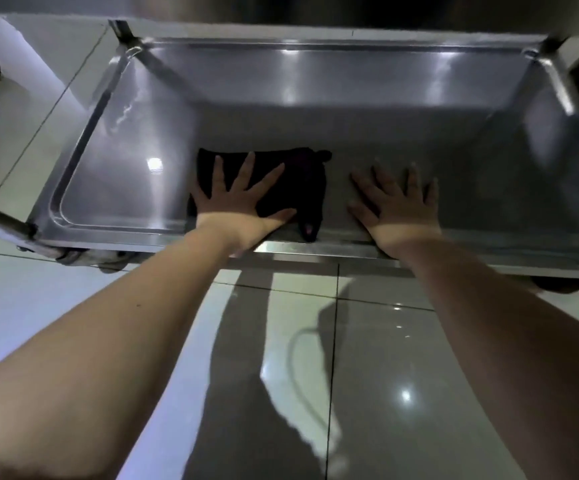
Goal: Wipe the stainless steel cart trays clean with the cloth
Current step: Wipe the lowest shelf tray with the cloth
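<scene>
Tray: You are looking down into the lower cart tray (pixel 125 192), a shallow steel pan with raised walls. Another shelf (pixel 316 12) hangs over it at the top of the view and shades the far half.
Cloth: The dark cloth (pixel 302 181) lies flat on the tray floor, close to the near rim and a little left of the tray's middle. One corner droops towards that rim.
Left hand: Your left hand (pixel 243 199) lies palm-down on the left part of the cloth, fingers straight and fanned, pressing rather than gripping.
Right hand: Your right hand (pixel 395 206) lies palm-down on bare steel just right of the cloth, fingers spread, holding nothing. It looks to be bracing you.
Long axis: The cloth runs left to right, roughly along the near rim.
Nearer hand: The left is already on it. The right sits by its right edge, and you cannot tell whether they touch.
Open ground: Bare floor stretches from the cloth to the left wall and on into the shaded far half. On the right, your own hand blocks the way.
Next stroke, by my reckoning: Push left or away with the left hand, and lift the right before sweeping that side.
Risk: Only pressure holds the cloth, so it may bunch at the curved corners.
</scene>
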